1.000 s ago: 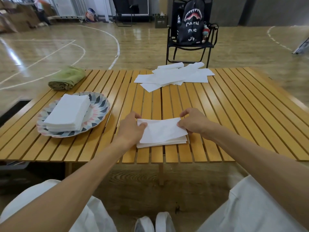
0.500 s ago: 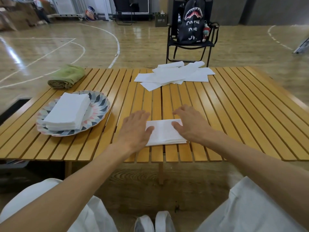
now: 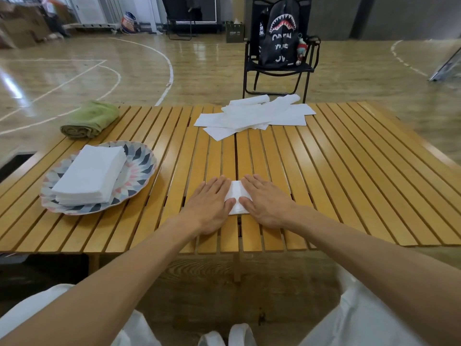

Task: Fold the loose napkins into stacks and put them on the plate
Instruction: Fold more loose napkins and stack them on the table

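Pressing the folded napkin flat, left hand and right hand lie open-palmed; transfer to the plate plausibly follows.

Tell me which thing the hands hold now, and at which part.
Nothing is gripped: left hand and right hand press flat on the folded napkin.

I am in an indoor sports hall, a basketball court by the look of it. The glossy wood floor fills the upper half of the frame, with white court lines curving across the upper left and another arc at the upper right. Cardboard boxes are stacked along the wall at the far upper left. A folding chair with a backpack stands on the court at top centre, behind my slatted camping table.
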